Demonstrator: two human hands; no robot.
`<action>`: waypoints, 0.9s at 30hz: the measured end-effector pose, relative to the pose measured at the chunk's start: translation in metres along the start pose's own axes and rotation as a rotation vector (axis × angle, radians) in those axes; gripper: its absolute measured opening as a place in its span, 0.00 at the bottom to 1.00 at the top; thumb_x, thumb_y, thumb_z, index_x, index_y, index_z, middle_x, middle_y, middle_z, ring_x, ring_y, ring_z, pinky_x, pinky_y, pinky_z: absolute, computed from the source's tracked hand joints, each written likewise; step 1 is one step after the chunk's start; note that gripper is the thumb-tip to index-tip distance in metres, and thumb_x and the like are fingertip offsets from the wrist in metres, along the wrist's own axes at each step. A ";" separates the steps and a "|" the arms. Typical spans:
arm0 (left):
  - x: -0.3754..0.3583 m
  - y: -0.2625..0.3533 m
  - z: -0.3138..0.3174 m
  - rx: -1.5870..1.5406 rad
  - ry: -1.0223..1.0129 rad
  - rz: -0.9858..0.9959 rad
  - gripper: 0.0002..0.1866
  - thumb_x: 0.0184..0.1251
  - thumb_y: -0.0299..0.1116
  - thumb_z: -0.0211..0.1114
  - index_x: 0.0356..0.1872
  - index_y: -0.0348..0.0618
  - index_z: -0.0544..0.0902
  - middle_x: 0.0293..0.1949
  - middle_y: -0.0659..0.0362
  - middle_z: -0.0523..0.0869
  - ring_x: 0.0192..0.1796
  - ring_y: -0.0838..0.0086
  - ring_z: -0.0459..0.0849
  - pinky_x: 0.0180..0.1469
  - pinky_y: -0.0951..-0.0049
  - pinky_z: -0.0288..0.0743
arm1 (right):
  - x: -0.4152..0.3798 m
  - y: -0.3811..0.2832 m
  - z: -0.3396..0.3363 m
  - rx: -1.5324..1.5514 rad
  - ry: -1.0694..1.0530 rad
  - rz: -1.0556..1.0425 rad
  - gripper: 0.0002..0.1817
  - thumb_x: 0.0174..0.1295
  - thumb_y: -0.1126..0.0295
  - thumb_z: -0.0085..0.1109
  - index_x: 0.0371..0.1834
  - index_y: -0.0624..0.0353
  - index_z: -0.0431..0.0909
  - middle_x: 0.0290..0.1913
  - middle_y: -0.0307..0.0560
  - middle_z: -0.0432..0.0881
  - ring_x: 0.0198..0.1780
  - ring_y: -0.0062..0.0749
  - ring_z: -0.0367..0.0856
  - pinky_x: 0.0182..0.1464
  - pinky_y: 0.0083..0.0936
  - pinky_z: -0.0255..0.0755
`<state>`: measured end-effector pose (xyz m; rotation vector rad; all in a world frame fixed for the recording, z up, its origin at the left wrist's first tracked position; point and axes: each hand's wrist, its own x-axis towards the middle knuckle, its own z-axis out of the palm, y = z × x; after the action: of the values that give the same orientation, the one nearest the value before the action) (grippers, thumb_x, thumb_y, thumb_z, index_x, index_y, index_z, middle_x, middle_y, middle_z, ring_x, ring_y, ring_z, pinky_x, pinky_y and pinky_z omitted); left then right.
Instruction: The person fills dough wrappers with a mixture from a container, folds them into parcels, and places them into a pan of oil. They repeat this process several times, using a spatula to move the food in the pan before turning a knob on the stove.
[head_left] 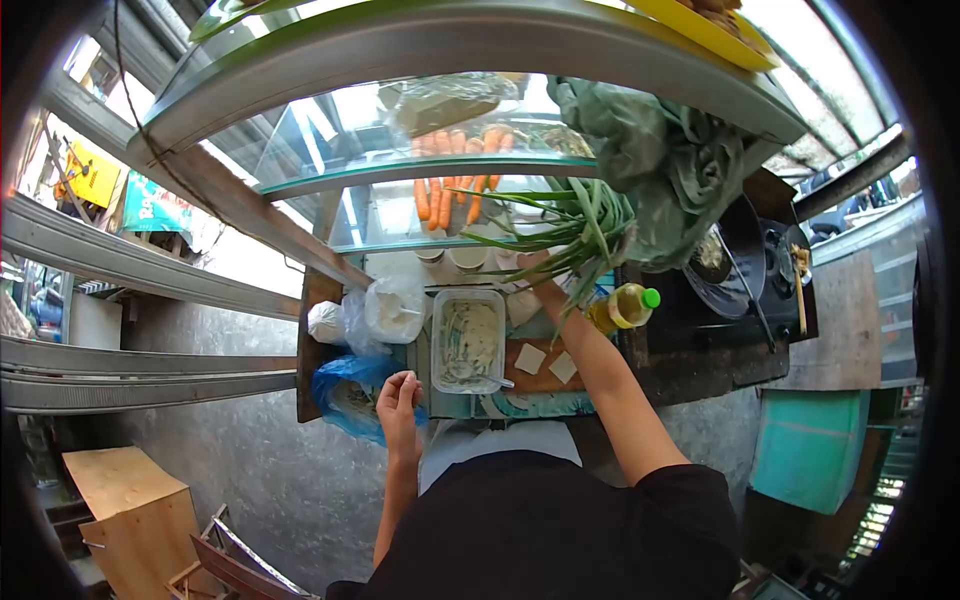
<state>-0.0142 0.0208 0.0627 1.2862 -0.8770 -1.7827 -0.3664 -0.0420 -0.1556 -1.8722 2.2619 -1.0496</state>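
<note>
My left hand (401,397) is raised at the near edge of the counter, thumb and fingers pinched together; whatever is between them is too small to make out. Beside it lies an open blue plastic bag (340,395). A clear rectangular tub (436,345) holds a pale mixture with green flecks, and a spoon handle (499,381) sticks out at its near right corner. My right arm stretches across the counter, and my right hand (536,272) is under the spring onions (575,225), its fingers mostly hidden. Two pale square wrappers (529,359) lie on a brown board (545,380).
An oil bottle (628,307) with a green cap stands right of my forearm. Further right are a wok (725,270) and a gas stove. Bags of white powder (394,308) sit at left. Carrots (445,200) lie behind glass, and a green plastic bag (640,150) hangs above.
</note>
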 end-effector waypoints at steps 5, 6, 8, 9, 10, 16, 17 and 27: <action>0.010 0.005 -0.022 0.013 0.058 0.019 0.05 0.63 0.33 0.60 0.34 0.43 0.77 0.27 0.67 0.77 0.29 0.86 0.72 0.34 0.86 0.65 | 0.010 -0.007 -0.002 0.040 0.099 -0.013 0.09 0.54 0.69 0.51 0.24 0.65 0.74 0.24 0.55 0.77 0.26 0.43 0.75 0.31 0.34 0.68; 0.012 0.006 -0.023 0.020 0.060 0.027 0.05 0.63 0.33 0.60 0.34 0.43 0.77 0.27 0.67 0.77 0.29 0.86 0.72 0.34 0.86 0.65 | 0.010 -0.008 -0.003 0.048 0.121 -0.013 0.09 0.54 0.69 0.51 0.24 0.66 0.74 0.24 0.54 0.77 0.26 0.42 0.76 0.31 0.34 0.68; 0.015 0.009 -0.022 0.023 0.061 0.024 0.06 0.63 0.32 0.60 0.34 0.42 0.78 0.28 0.66 0.77 0.30 0.86 0.72 0.35 0.85 0.64 | 0.008 -0.006 -0.009 0.065 0.167 -0.007 0.09 0.55 0.70 0.52 0.25 0.66 0.74 0.24 0.54 0.77 0.26 0.41 0.76 0.31 0.34 0.69; 0.016 0.011 -0.021 0.026 0.060 0.019 0.06 0.63 0.32 0.60 0.34 0.41 0.78 0.29 0.65 0.78 0.31 0.86 0.71 0.36 0.85 0.64 | 0.006 -0.009 -0.010 0.073 0.192 -0.003 0.09 0.55 0.70 0.52 0.25 0.66 0.74 0.24 0.54 0.77 0.26 0.41 0.76 0.30 0.33 0.69; 0.018 0.012 -0.020 0.029 0.058 0.023 0.06 0.63 0.32 0.60 0.34 0.41 0.78 0.29 0.65 0.78 0.31 0.86 0.71 0.36 0.85 0.64 | 0.004 -0.012 -0.011 0.081 0.217 0.001 0.09 0.55 0.70 0.52 0.26 0.66 0.74 0.24 0.54 0.77 0.26 0.41 0.76 0.30 0.33 0.69; 0.022 0.014 -0.007 0.064 -0.019 0.017 0.05 0.63 0.32 0.59 0.34 0.41 0.78 0.27 0.66 0.77 0.29 0.86 0.72 0.34 0.86 0.64 | -0.002 -0.027 -0.013 0.112 0.363 0.045 0.08 0.56 0.70 0.54 0.27 0.66 0.74 0.24 0.52 0.77 0.26 0.38 0.76 0.30 0.32 0.69; 0.023 0.013 -0.006 0.065 -0.051 0.011 0.06 0.64 0.32 0.59 0.35 0.40 0.78 0.28 0.65 0.78 0.30 0.86 0.72 0.35 0.85 0.64 | -0.006 -0.029 -0.016 0.115 0.389 0.054 0.08 0.56 0.71 0.54 0.27 0.66 0.74 0.24 0.52 0.77 0.26 0.38 0.76 0.30 0.31 0.69; 0.035 -0.008 0.028 0.149 -0.332 -0.127 0.10 0.64 0.31 0.59 0.41 0.35 0.77 0.32 0.62 0.80 0.36 0.82 0.76 0.42 0.83 0.68 | -0.074 -0.133 -0.106 0.395 0.394 0.413 0.05 0.57 0.76 0.56 0.35 0.65 0.73 0.28 0.47 0.78 0.29 0.24 0.76 0.33 0.20 0.69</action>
<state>-0.0498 -0.0038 0.0477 1.1771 -1.1509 -2.1039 -0.2759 0.0659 -0.0358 -1.0638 2.2488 -1.7311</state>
